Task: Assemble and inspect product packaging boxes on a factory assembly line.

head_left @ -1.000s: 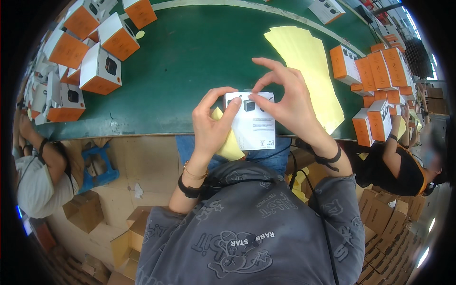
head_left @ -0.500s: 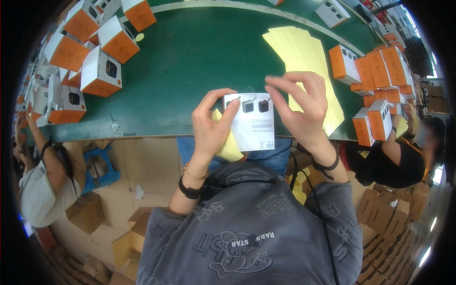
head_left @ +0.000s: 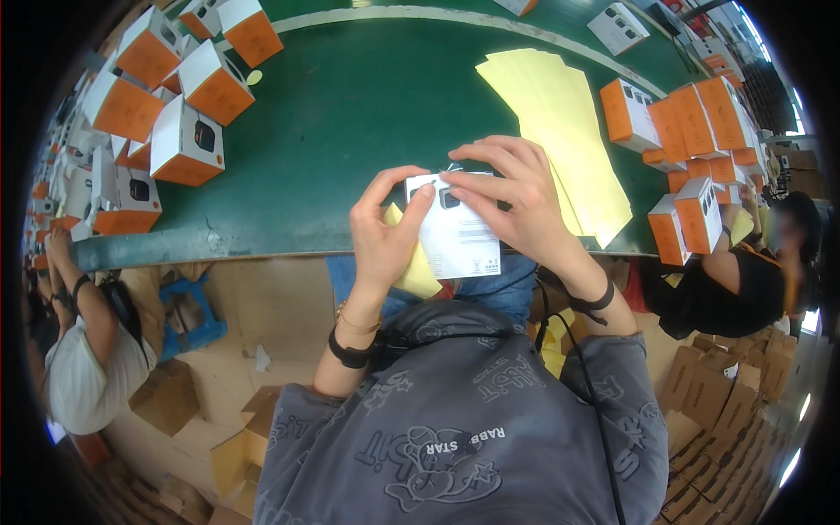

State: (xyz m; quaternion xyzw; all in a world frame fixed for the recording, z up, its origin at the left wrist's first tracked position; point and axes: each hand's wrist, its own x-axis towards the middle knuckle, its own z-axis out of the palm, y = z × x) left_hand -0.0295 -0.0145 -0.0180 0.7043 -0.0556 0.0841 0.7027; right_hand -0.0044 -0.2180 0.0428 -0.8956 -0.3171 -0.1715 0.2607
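A small white box [head_left: 459, 234] with dark square pictures near its top is held in front of me, over the near edge of the green table [head_left: 350, 114]. My left hand [head_left: 385, 232] grips its left side, thumb and fingers at the upper left corner. My right hand [head_left: 516, 197] covers its upper right part, fingertips pressing on the top face. A yellow sheet [head_left: 418, 271] sticks out under the box, behind my left hand.
Several long yellow sheets [head_left: 560, 131] lie fanned on the table at the right. Orange-and-white boxes [head_left: 184, 140] crowd the left side, more orange boxes [head_left: 691, 122] the right. Other people sit at left [head_left: 79, 350] and right [head_left: 744, 280]. Brown cartons [head_left: 717, 394] cover the floor.
My right hand has come down from above the box onto its upper right face. The box has stayed in about the same place in my left hand.
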